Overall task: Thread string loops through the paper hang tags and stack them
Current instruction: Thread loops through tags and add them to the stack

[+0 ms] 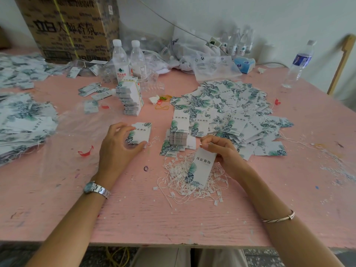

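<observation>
My left hand (115, 145) curls its fingers and thumb round a small stack of white hang tags with green leaf print (141, 133) on the pink table (134, 218). My right hand (221, 151) pinches the top of a single hang tag (202, 168), which hangs tilted over a heap of white string loops (183, 180). A neat pile of tags (178, 136) sits just beyond the right hand. A broad loose heap of tags (227, 110) spreads behind it.
A tall leaning stack of tags (131, 97) stands mid-table before two water bottles (129, 60). More tags lie at the left (23, 122). A cardboard box (69, 27), plastic bags (202, 54), a tissue pack (244, 64) and a bottle (298, 64) line the back. Rubber bands (162, 103) lie near the centre.
</observation>
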The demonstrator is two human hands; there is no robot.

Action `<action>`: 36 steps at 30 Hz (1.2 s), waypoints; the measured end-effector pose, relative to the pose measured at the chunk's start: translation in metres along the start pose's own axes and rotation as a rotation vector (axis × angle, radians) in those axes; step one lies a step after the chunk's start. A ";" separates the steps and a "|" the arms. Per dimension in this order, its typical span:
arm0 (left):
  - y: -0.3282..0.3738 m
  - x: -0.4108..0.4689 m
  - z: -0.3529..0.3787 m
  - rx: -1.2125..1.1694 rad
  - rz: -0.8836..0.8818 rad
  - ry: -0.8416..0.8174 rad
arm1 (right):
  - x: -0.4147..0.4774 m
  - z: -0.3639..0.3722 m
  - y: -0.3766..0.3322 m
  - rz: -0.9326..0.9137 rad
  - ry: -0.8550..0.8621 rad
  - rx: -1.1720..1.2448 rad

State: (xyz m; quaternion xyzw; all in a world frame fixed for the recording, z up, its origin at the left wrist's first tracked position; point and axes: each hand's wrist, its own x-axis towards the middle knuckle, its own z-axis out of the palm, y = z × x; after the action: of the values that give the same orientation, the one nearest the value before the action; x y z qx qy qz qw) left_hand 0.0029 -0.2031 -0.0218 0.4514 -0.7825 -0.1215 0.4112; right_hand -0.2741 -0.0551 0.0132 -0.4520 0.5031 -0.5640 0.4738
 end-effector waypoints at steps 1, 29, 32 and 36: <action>0.000 0.000 0.000 0.037 -0.053 0.010 | 0.000 0.000 0.000 0.000 -0.001 0.000; -0.020 0.009 0.007 -0.477 -0.404 -0.014 | 0.001 -0.001 0.002 -0.004 -0.010 0.000; -0.025 0.013 0.007 -0.491 -0.430 -0.025 | 0.001 -0.001 0.003 0.001 -0.012 -0.011; -0.026 0.017 0.009 -0.489 -0.442 -0.016 | 0.002 -0.001 0.003 0.001 -0.026 -0.009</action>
State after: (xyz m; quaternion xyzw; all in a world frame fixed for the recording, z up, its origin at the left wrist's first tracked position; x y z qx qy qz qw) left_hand 0.0082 -0.2329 -0.0331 0.4972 -0.6165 -0.3958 0.4648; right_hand -0.2747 -0.0571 0.0102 -0.4614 0.4996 -0.5555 0.4785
